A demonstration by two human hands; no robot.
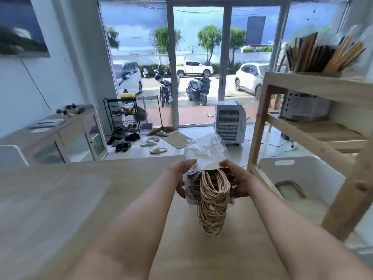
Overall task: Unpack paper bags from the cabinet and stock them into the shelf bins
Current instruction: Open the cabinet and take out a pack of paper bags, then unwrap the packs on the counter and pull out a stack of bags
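Observation:
A stack of brown paper bags with twisted rope handles is held above the wooden table, partly inside a clear plastic wrapper. My left hand grips the stack's left side and the wrapper. My right hand grips its right side. The handles hang toward me. At the right stands a wooden shelf with a white bin low down; rope handles show inside it. A top bin holds upright brown paper bags.
A grey perforated box sits on the middle shelf. A low cabinet with glass doors stands at the left. Beyond the table are an air cooler, shoes on the floor, a shoe rack and glass doors.

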